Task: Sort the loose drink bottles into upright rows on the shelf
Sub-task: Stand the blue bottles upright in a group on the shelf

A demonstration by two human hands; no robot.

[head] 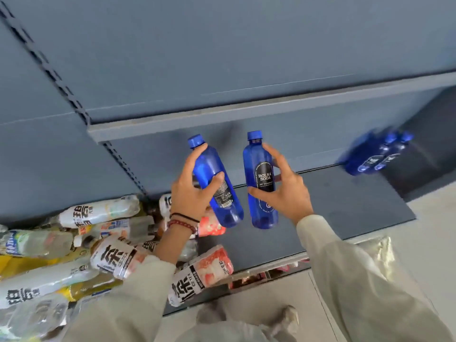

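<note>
Mid-sort: left hand [191,191] grips tilted blue bottle [214,183], right hand [283,191] grips upright Bolsa Soda bottle [261,181], both held above shelf [357,208]. Likely next: stand pair beside blue row [377,154] at shelf's right back corner. Loose pile [74,243] remains at left end.

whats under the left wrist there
A pink-labelled bottle lies on its side under the left hand, which grips a blue bottle. The wrist and the blue bottle cover part of it, so its cap cannot be seen.
</note>
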